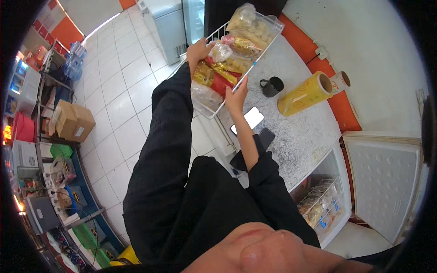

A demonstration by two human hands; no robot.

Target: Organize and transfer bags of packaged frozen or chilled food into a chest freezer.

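Observation:
A white wire basket holds bagged foods, among them a clear bag of pale pieces and red-and-gold packets. My left hand grips the basket's far-left rim, and my right hand is closed on its near-right rim. The basket is tilted and partly above the scratched white top of a chest freezer. To its right stands a black mug. Near my right forearm lie a phone with a lit white screen and a dark flat object.
Yellow film rolls stand by the wall. At lower right, the freezer's raised lid leans beside its opening, where another wire basket shows. Shelves, a cardboard box and water bottles line the left. A glass-fronted appliance stands ahead.

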